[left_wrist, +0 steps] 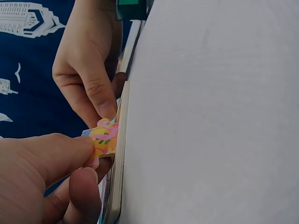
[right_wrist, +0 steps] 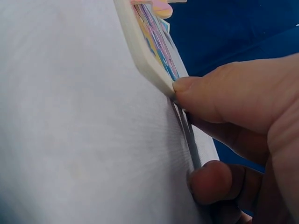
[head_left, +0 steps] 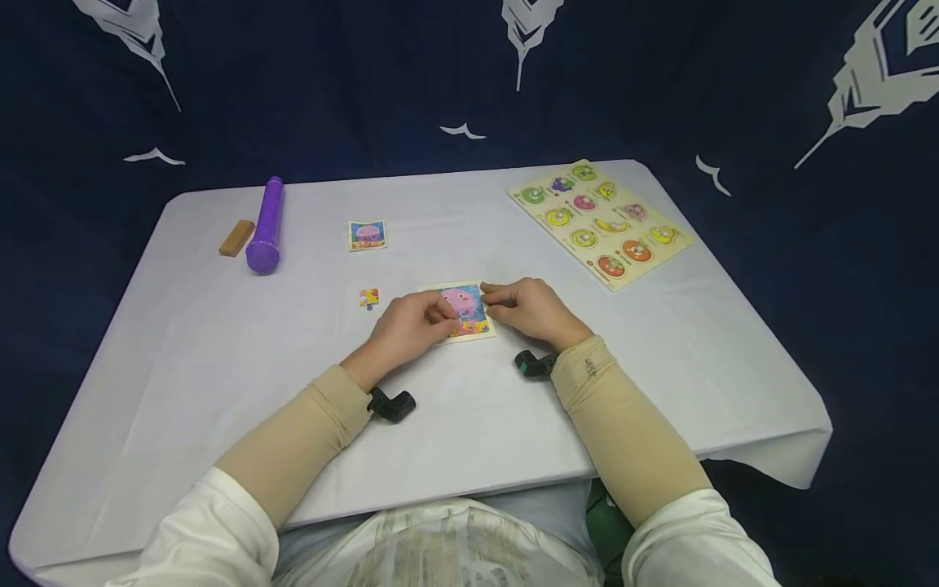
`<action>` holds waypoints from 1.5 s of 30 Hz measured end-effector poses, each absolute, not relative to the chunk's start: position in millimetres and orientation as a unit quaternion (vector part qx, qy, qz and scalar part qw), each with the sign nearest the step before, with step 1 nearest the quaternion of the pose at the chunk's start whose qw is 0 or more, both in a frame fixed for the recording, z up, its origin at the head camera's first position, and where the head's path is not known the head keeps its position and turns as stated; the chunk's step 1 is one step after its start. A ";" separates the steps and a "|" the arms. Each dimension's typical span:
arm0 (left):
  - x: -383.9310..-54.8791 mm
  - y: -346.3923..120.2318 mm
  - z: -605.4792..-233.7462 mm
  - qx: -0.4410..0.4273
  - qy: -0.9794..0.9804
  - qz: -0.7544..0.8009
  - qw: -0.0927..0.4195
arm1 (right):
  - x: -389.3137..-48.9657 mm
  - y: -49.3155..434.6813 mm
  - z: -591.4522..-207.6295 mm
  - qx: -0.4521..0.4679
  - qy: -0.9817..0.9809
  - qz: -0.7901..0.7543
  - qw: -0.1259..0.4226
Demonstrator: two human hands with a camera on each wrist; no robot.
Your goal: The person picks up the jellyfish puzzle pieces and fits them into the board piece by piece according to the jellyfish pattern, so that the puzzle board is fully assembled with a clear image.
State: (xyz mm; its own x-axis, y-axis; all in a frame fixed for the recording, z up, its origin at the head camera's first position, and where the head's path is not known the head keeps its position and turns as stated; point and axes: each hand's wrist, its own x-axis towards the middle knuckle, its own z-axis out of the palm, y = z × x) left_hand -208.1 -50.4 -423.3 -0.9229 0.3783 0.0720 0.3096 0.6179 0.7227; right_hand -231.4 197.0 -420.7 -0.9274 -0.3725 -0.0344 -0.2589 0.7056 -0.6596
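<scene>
White cloth covers the one table [head_left: 220, 391], the largest thing in view, with a dark blue printed backdrop [head_left: 367, 81] behind it. One fruit peg board [head_left: 600, 222] lies at the far right with eleven round pieces that I can count, though its details are too small to read. One purple tube [head_left: 266, 226] lies at far left with one brown block [head_left: 236, 238] just beside it. One small picture card [head_left: 367, 235] lies apart near the middle. One puzzle tray [head_left: 460, 312] sits at the table's centre, half hidden by both hands. The left hand [head_left: 407, 326] pinches one orange-yellow puzzle piece [left_wrist: 103, 140] between thumb and fingertips, right at the tray's surface. The right hand [head_left: 531, 310] rests fingers curled at the tray's right edge, thumb tip pressed on its rim. One loose piece [head_left: 369, 298] lies just left of the tray. How many pieces already sit in the tray cannot be told.
</scene>
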 end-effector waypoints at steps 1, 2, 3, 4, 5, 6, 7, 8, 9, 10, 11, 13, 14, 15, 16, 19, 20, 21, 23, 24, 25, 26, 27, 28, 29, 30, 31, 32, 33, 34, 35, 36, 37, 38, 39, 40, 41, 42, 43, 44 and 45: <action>-208.3 -50.0 -423.3 0.192 0.898 0.393 0.045 | -231.4 197.0 -420.8 -0.171 0.920 -0.343 0.083; -208.2 -49.9 -423.1 0.193 0.898 0.393 0.045 | -231.4 196.9 -421.0 -0.171 0.920 -0.343 0.083; -208.2 -49.8 -422.9 0.193 0.898 0.393 0.045 | -231.4 196.8 -421.1 -0.171 0.920 -0.343 0.083; -208.3 -49.7 -422.8 0.194 0.898 0.392 0.045 | -231.4 196.7 -421.3 -0.172 0.920 -0.342 0.082; -208.4 -49.5 -423.1 0.193 0.898 0.392 0.045 | -231.3 196.7 -421.5 -0.172 0.920 -0.342 0.082; -208.5 -49.4 -423.5 0.194 0.899 0.391 0.044 | -231.2 196.6 -421.6 -0.172 0.921 -0.341 0.081; -208.7 -49.5 -424.0 0.193 0.899 0.390 0.044 | -231.3 196.5 -421.9 -0.172 0.921 -0.340 0.081; -208.7 -49.5 -424.4 0.194 0.899 0.390 0.043 | -231.4 196.4 -422.1 -0.172 0.921 -0.340 0.080; -208.6 -49.3 -424.7 0.194 0.900 0.389 0.041 | -231.7 196.3 -422.4 -0.172 0.921 -0.340 0.079; -208.5 -49.4 -425.1 0.195 0.901 0.385 0.037 | -231.7 196.4 -422.6 -0.172 0.921 -0.340 0.079; -208.5 -49.4 -425.7 0.197 0.903 0.381 0.033 | -231.7 196.6 -422.5 -0.172 0.921 -0.340 0.079; -208.6 -49.6 -426.4 0.200 0.906 0.373 0.026 | -231.6 196.7 -422.4 -0.172 0.921 -0.341 0.078; -208.7 -49.5 -426.7 0.200 0.908 0.366 0.022 | -231.4 196.9 -422.3 -0.172 0.920 -0.342 0.078; -208.8 -49.6 -426.8 0.201 0.911 0.359 0.020 | -231.0 197.1 -422.3 -0.172 0.920 -0.343 0.078; -209.2 -49.7 -427.2 0.202 0.914 0.352 0.018 | -230.6 197.1 -421.8 -0.172 0.920 -0.344 0.078; -210.2 -49.3 -427.6 0.202 0.920 0.336 0.018 | -230.3 197.2 -422.3 -0.171 0.919 -0.348 0.075; -210.4 -49.0 -427.7 0.202 0.922 0.331 0.018 | -230.4 197.1 -422.3 -0.172 0.919 -0.348 0.075; -210.5 -48.7 -427.6 0.203 0.923 0.327 0.018 | -230.4 197.0 -422.3 -0.172 0.918 -0.349 0.074; -210.5 -48.0 -427.3 0.204 0.925 0.322 0.017 | -230.7 196.8 -422.3 -0.172 0.917 -0.352 0.074; -210.5 -47.8 -427.4 0.204 0.925 0.321 0.018 | -230.6 196.7 -422.1 -0.172 0.917 -0.352 0.074; -210.2 -47.6 -427.4 0.204 0.925 0.319 0.018 | -230.5 196.7 -422.0 -0.172 0.917 -0.352 0.075; -210.0 -47.5 -427.5 0.205 0.925 0.319 0.018 | -230.4 196.6 -421.8 -0.171 0.917 -0.352 0.075; -209.6 -47.5 -427.6 0.206 0.926 0.317 0.017 | -230.3 196.6 -421.6 -0.171 0.917 -0.352 0.076; -209.0 -47.5 -427.9 0.207 0.926 0.315 0.016 | -230.2 196.7 -421.6 -0.171 0.918 -0.350 0.076; -208.6 -47.6 -428.3 0.209 0.927 0.312 0.014 | -230.1 196.7 -421.6 -0.171 0.918 -0.349 0.076; -208.0 -47.8 -428.9 0.211 0.927 0.309 0.011 | -230.0 196.7 -421.5 -0.171 0.918 -0.348 0.076; -207.4 -47.9 -429.2 0.214 0.928 0.306 0.006 | -229.9 196.7 -421.5 -0.171 0.919 -0.348 0.076; -206.9 -48.0 -429.7 0.217 0.927 0.304 0.000 | -229.9 196.6 -421.6 -0.172 0.919 -0.347 0.075; -206.4 -48.0 -429.9 0.220 0.927 0.304 -0.006 | -229.9 196.7 -421.6 -0.172 0.919 -0.347 0.075; -206.1 -48.1 -430.2 0.224 0.926 0.304 -0.011 | -230.0 196.7 -421.9 -0.172 0.919 -0.346 0.075; -205.8 -48.2 -430.4 0.227 0.926 0.302 -0.015 | -230.2 196.6 -421.9 -0.171 0.919 -0.347 0.075; -205.5 -48.3 -430.8 0.233 0.926 0.298 -0.018 | -230.3 196.5 -421.9 -0.171 0.919 -0.347 0.074; -205.2 -48.3 -430.8 0.237 0.925 0.295 -0.018 | -230.3 196.4 -421.8 -0.171 0.919 -0.347 0.074; -205.0 -48.3 -430.8 0.241 0.926 0.290 -0.017 | -230.3 196.3 -421.6 -0.171 0.919 -0.347 0.074; -204.6 -48.3 -430.5 0.246 0.927 0.284 -0.015 | -230.0 196.2 -421.4 -0.171 0.919 -0.348 0.075; -204.4 -48.2 -430.3 0.251 0.928 0.276 -0.013 | -229.9 196.1 -421.1 -0.171 0.919 -0.349 0.075; -203.8 -48.1 -430.2 0.254 0.929 0.269 -0.010 | -229.8 196.0 -420.9 -0.171 0.918 -0.350 0.075; -203.3 -47.9 -429.9 0.257 0.929 0.267 -0.007 | -229.6 196.1 -420.6 -0.171 0.918 -0.350 0.075; -203.0 -47.6 -429.8 0.258 0.928 0.269 -0.005 | -229.4 196.1 -420.3 -0.172 0.918 -0.350 0.075; -202.6 -47.6 -429.6 0.258 0.927 0.274 -0.006 | -229.3 196.3 -420.2 -0.172 0.918 -0.350 0.075; -202.5 -47.8 -429.3 0.256 0.926 0.279 -0.007 | -229.2 196.6 -420.1 -0.173 0.918 -0.349 0.074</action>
State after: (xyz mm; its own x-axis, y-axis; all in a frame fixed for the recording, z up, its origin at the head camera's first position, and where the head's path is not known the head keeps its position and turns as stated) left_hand -202.5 -47.8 -429.3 -0.8692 0.4691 0.1563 0.4772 0.7132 0.5134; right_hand -229.2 196.6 -420.1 -0.9292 -0.3694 -0.0147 -0.2663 0.6963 -0.6666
